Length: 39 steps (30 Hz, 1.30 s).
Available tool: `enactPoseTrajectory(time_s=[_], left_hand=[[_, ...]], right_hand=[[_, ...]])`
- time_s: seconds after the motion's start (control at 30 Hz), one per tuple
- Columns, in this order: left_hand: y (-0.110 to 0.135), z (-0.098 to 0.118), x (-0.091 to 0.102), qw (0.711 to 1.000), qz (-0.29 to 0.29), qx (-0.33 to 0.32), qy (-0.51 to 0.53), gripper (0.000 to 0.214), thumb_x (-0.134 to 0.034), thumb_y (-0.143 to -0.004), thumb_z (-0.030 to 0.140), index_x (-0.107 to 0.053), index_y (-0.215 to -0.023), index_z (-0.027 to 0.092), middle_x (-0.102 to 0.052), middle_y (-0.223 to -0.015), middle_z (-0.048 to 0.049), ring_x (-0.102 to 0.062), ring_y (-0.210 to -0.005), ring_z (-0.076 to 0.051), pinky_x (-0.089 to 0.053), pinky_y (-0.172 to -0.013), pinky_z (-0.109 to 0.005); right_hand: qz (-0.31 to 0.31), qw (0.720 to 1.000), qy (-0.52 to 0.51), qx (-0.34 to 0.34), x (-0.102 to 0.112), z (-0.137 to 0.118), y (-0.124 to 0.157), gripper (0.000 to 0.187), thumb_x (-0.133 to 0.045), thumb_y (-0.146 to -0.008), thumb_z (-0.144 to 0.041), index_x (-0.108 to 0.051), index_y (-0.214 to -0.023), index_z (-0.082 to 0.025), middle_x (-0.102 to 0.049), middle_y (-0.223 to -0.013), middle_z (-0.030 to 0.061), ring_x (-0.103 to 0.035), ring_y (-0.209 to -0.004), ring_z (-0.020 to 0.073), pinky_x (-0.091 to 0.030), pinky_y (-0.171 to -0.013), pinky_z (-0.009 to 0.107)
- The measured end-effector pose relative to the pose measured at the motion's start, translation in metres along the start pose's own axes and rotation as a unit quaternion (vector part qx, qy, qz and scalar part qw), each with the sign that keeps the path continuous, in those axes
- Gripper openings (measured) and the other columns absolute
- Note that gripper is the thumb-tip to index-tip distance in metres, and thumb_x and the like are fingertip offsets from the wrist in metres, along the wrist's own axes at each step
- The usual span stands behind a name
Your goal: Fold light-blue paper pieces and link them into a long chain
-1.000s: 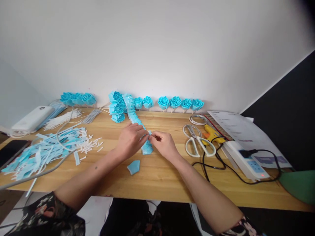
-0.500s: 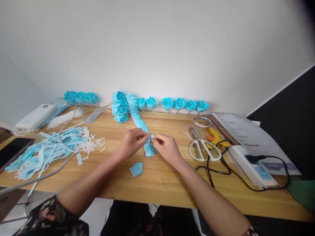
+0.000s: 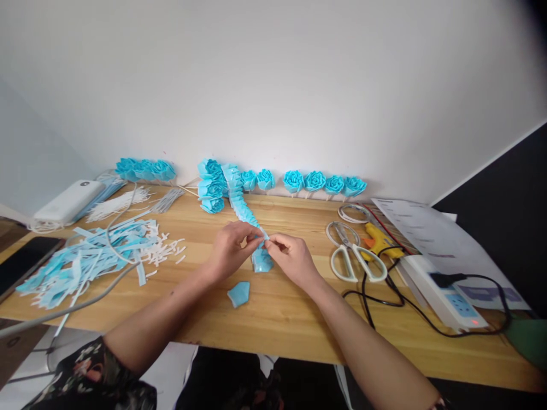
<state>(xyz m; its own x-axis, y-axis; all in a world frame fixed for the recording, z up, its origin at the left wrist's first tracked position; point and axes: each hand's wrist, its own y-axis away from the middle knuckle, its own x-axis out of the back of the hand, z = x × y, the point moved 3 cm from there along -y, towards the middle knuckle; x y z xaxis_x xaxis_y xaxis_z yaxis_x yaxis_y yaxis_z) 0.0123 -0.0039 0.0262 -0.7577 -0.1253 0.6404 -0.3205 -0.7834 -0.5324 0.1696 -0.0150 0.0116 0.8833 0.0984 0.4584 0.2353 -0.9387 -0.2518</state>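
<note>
Between my fingertips is a small light-blue petal piece (image 3: 265, 235), partly hidden by the fingers. My left hand (image 3: 236, 246) pinches it from the left, and my right hand (image 3: 291, 255) pinches it from the right. Behind and beneath the hands, a long row of overlapping blue petals (image 3: 243, 210) runs from the wall toward me, its near end (image 3: 262, 262) showing below the fingers. A single loose blue petal (image 3: 239, 294) lies on the wood nearer to me, touched by neither hand.
Blue flowers (image 3: 315, 180) on sticks line the wall. On the left are blue and white scraps (image 3: 98, 250), a phone (image 3: 29, 262) and a white power bank (image 3: 68, 202). To the right lie scissors (image 3: 356, 253), a yellow glue gun (image 3: 379, 240), a power strip (image 3: 448, 296) and paper sheets (image 3: 436, 239).
The piece between my fingertips has turned and now shows as a narrower strip pointing up. Both hands stay close together; the whole view has shifted slightly.
</note>
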Motion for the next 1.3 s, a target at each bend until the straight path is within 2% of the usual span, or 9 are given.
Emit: enactPoseTrajectory(time_s=[0.3,0.47,0.63,0.83,1.1,1.2,1.3], left_hand=[[0.003,0.001,-0.001,0.997,0.001,-0.055,-0.055,0.015,-0.058,-0.087,0.030,-0.069,-0.087,0.020,-0.065,-0.071,-0.0018,-0.056,-0.069,-0.014,-0.038,-0.068,-0.029],[0.004,0.000,-0.002,0.997,0.004,-0.057,-0.057,0.012,-0.058,-0.085,0.024,-0.068,-0.083,0.019,-0.063,-0.068,-0.0006,-0.055,-0.068,-0.014,-0.037,-0.068,-0.029],[0.002,0.000,-0.003,1.000,-0.008,-0.011,-0.007,0.011,-0.058,-0.083,0.020,-0.067,-0.077,0.017,-0.063,-0.067,0.0002,-0.052,-0.063,-0.011,-0.036,-0.064,-0.026],[-0.003,-0.002,-0.003,0.984,-0.050,0.124,0.116,0.018,-0.055,-0.081,0.026,-0.066,-0.073,0.014,-0.060,-0.060,0.0010,-0.046,-0.053,-0.008,-0.035,-0.052,-0.020],[-0.004,-0.003,-0.001,0.963,-0.074,0.173,0.193,0.026,-0.056,-0.081,0.035,-0.066,-0.072,0.013,-0.059,-0.060,-0.0001,-0.047,-0.056,-0.010,-0.037,-0.054,-0.021],[-0.003,-0.005,0.002,0.956,-0.036,0.187,0.222,0.028,-0.054,-0.084,0.038,-0.065,-0.078,0.013,-0.061,-0.068,-0.0019,-0.052,-0.063,-0.012,-0.041,-0.060,-0.023],[-0.004,-0.010,0.006,0.954,0.017,0.187,0.232,0.030,-0.058,-0.082,0.039,-0.063,-0.099,0.015,-0.062,-0.082,-0.0029,-0.054,-0.070,-0.013,-0.043,-0.063,-0.023]], right_hand=[[0.022,0.996,0.068,0.045,0.002,-0.002,-0.001,0.023,-0.050,-0.084,-0.023,-0.057,-0.063,-0.018,-0.048,-0.058,-0.0024,-0.042,-0.056,0.0108,-0.031,-0.055,0.023],[0.035,0.990,0.109,0.086,0.001,-0.005,0.001,0.025,-0.049,-0.083,-0.017,-0.052,-0.058,-0.019,-0.046,-0.057,-0.0023,-0.042,-0.057,0.0113,-0.032,-0.057,0.024],[0.032,0.988,0.120,0.093,0.000,-0.006,0.000,0.024,-0.049,-0.083,-0.017,-0.054,-0.059,-0.019,-0.049,-0.059,-0.0014,-0.044,-0.058,0.0118,-0.033,-0.058,0.024],[0.022,0.992,0.103,0.074,0.001,-0.004,0.000,0.023,-0.050,-0.083,-0.017,-0.056,-0.061,-0.019,-0.053,-0.060,-0.0011,-0.046,-0.058,0.0115,-0.034,-0.058,0.024],[0.013,0.997,0.062,0.039,0.002,-0.004,0.000,0.023,-0.051,-0.083,-0.020,-0.057,-0.061,-0.018,-0.052,-0.059,-0.0018,-0.045,-0.056,0.0108,-0.033,-0.055,0.024],[0.009,0.998,0.051,0.031,0.002,-0.004,0.000,0.022,-0.050,-0.083,-0.021,-0.058,-0.063,-0.018,-0.051,-0.058,-0.0023,-0.045,-0.056,0.0106,-0.033,-0.054,0.023],[0.002,0.999,0.039,0.030,0.002,-0.005,0.000,0.021,-0.049,-0.084,-0.022,-0.060,-0.066,-0.018,-0.052,-0.059,-0.0022,-0.045,-0.056,0.0106,-0.033,-0.054,0.023]])
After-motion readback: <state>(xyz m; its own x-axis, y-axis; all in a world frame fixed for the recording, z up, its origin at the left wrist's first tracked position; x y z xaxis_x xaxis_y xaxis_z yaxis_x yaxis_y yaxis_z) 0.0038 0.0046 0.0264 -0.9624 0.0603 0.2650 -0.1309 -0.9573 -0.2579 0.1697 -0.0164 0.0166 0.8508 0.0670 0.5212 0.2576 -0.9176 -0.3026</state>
